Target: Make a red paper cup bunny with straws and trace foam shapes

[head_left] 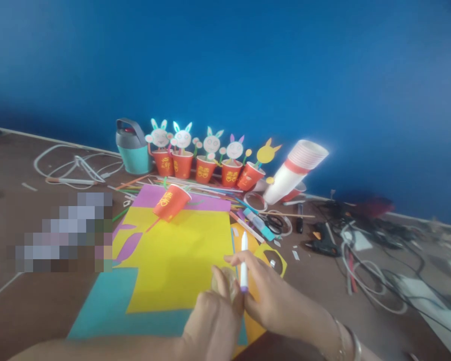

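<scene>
My right hand (268, 286), with a bracelet at the wrist, is closed on a white marker (244, 260) held nearly upright, its purple end down. Close against it, my left hand (214, 313) is closed with its fingers bent around a small pale round piece (230, 282); the fingers partly cover it, so its kind is unclear. Beneath both hands lie a yellow paper sheet (176, 265) and a teal sheet (108, 296). A red paper cup (172, 202) lies tipped over on the sheets, beyond my hands.
Several red cups (205, 170) with rabbit-faced figures stand along the blue wall. Beside them are a teal flask (134, 153) and a leaning stack of white cups (296, 170). Scissors (273, 219), a glue gun (323, 243) and tangled cables (376, 281) lie at right.
</scene>
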### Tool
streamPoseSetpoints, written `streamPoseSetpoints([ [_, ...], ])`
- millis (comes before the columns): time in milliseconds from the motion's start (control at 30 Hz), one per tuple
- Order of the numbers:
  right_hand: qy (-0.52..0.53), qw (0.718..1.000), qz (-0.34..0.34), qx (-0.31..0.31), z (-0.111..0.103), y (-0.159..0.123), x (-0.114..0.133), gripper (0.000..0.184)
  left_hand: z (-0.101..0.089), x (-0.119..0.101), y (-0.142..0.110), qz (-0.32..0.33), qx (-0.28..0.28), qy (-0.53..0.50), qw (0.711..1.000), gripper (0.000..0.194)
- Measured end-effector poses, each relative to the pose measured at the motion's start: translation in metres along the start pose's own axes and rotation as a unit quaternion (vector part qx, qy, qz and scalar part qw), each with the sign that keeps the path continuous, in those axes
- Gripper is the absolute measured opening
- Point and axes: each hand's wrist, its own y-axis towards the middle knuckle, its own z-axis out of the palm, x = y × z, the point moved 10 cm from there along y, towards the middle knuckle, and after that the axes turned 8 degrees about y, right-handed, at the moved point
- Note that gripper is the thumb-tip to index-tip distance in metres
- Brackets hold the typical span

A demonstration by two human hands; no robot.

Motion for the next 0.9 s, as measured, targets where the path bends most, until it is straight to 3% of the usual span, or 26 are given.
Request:
streamPoseSetpoints([
  [133,-0.005,0.999,0.008,0.043,0.005,0.002,-0.002,0.057,-0.002,0.012,-0.001,-0.012,0.049,-0.04,0.998,0.043],
  [267,-0.014,0.998,0.003,0.056,0.016,0.001,-0.006,0.058,-0.009,0.002,-0.012,0.018,0.01,-0.084,0.996,0.037],
  [367,-0.023,0.999,-0.008,0.025,0.021,0.002,-0.008,0.055,-0.007,-0.027,-0.019,0.108,-0.004,-0.127,0.986,0.024],
  [433,-0.005,1.0,-0.008,-0.002,0.018,0.006,-0.011,0.052,-0.002,-0.044,-0.02,0.178,0.026,-0.147,0.973,0.018],
  [533,0.106,0.992,0.001,-0.074,0.0,0.013,-0.019,0.045,-0.005,-0.057,-0.018,0.268,0.065,-0.148,0.95,0.014],
  [600,0.22,0.968,0.002,-0.121,-0.011,0.019,-0.027,0.042,-0.009,-0.059,-0.015,0.303,0.086,-0.137,0.939,0.009],
  [700,0.311,0.939,-0.004,-0.149,-0.012,0.03,-0.037,0.044,-0.015,-0.063,-0.009,0.318,0.08,-0.151,0.932,0.008],
  [900,0.256,0.951,-0.033,-0.171,0.0,0.041,-0.037,0.044,-0.025,-0.067,0.009,0.246,0.018,-0.208,0.947,0.022],
])
